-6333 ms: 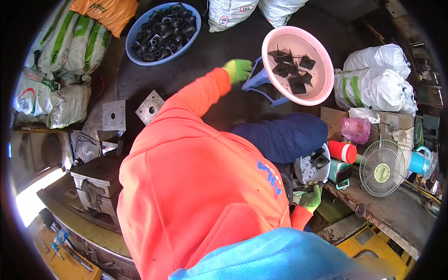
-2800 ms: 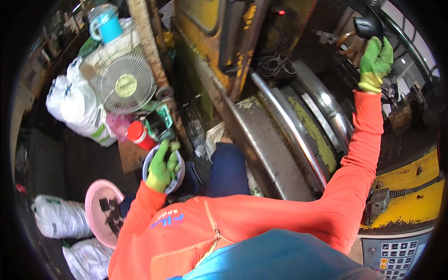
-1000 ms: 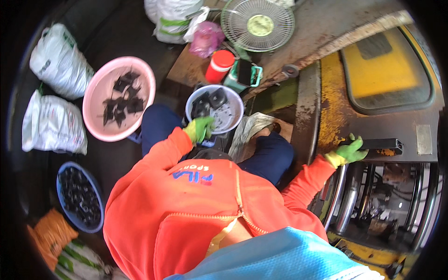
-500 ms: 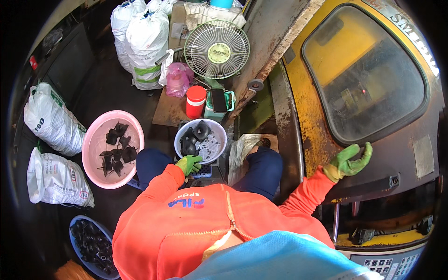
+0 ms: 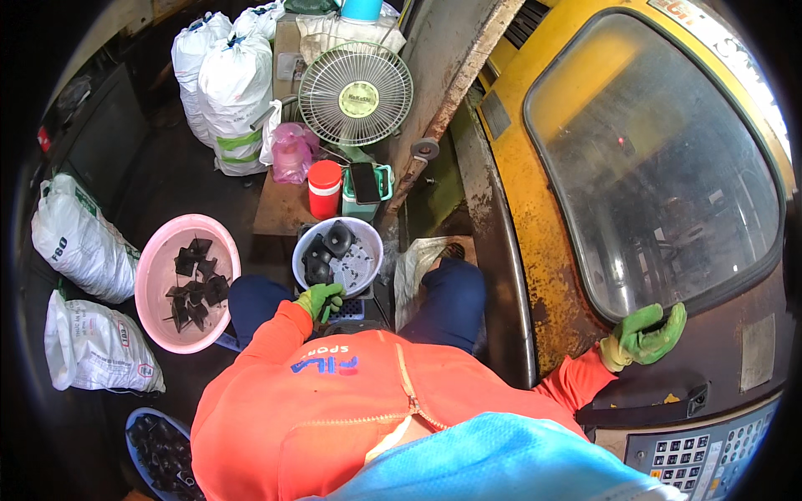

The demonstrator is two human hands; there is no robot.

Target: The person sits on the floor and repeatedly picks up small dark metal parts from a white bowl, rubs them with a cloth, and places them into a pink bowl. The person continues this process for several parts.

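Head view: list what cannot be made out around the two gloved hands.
- Left hand: whether it grips the grey bowl rim; fingers curled, too small.
- Right hand on the yellow machine door: any handle under its palm is covered.
- Blue basin: part hidden by the orange sleeve.

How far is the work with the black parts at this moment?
Done: black parts lie in the pink basin and the blue basin. In hand: the left hand rests on the rim of the grey bowl of parts; the right hand grips the yellow machine door. Left: the grey bowl's parts.
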